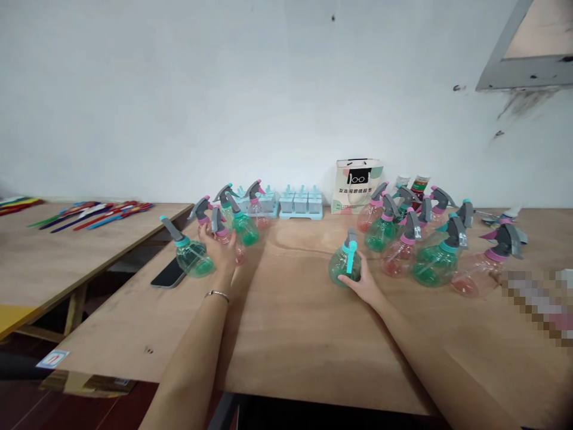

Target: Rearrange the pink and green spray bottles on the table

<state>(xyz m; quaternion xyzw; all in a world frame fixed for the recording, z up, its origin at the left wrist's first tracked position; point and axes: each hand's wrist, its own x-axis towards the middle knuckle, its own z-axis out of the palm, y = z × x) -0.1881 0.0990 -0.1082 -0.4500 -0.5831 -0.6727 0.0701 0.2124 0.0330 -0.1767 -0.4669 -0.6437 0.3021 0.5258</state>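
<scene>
Green bottle (344, 263) stands at your right hand (363, 278), whose thumb and fingers wrap its round belly, likely to steady it upright. Your left hand (218, 246) curls around a pink bottle (218, 222), probably because its narrow neck suits gripping.

I see free way over the desk (286, 340) in the lower middle of the frame. At right, crowded spray bottles (432, 267) close the passage; in the centre, blue moulds (301, 206) limit it behind.
</scene>
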